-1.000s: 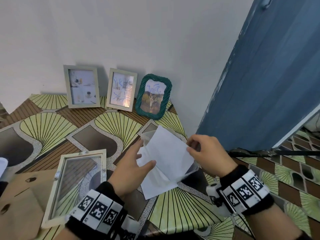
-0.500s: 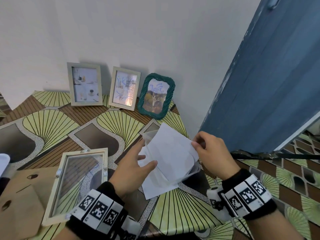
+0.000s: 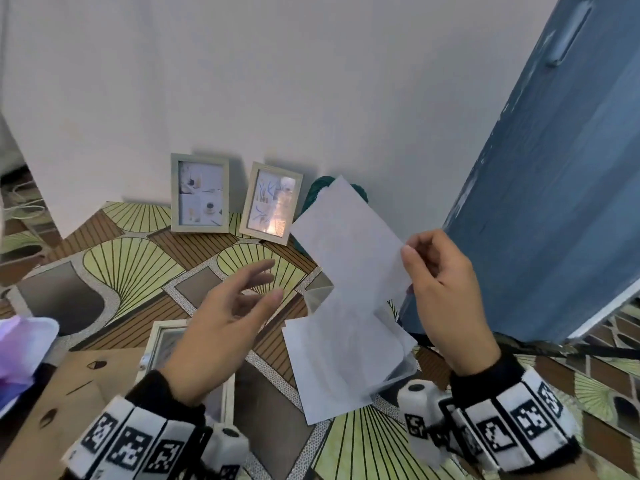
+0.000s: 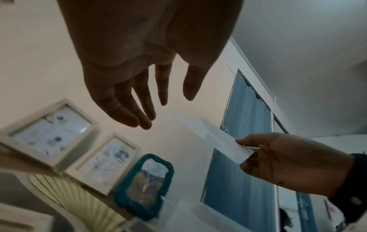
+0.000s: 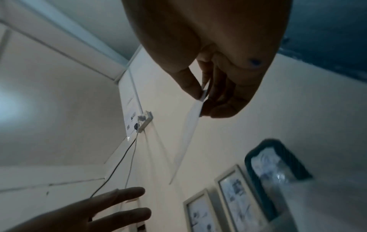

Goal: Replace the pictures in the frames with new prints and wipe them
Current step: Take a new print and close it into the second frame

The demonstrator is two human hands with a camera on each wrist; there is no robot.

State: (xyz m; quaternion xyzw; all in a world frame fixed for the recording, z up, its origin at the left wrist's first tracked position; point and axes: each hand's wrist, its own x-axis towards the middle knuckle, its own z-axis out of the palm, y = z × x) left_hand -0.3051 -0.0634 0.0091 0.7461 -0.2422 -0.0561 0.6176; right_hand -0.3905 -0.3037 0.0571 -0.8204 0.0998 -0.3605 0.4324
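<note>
black cuffs (image 3: 485, 372) | white-black tag wristbands (image 3: 512, 420) | white wrist cameras (image 3: 417, 400)

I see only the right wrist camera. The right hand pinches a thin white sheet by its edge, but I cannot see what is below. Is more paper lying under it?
Observer: Yes. Below the thin white sheet that the right hand pinches, a stack of white sheets lies on the fan-patterned table, partly inside a clear plastic sleeve.
Operator: What else lies flat there?
Observer: A pale wooden picture frame with no print in it, partly hidden under the left hand, which holds nothing.
Operator: Anything beside it?
Observer: A brown backing board lies to its left.
</note>
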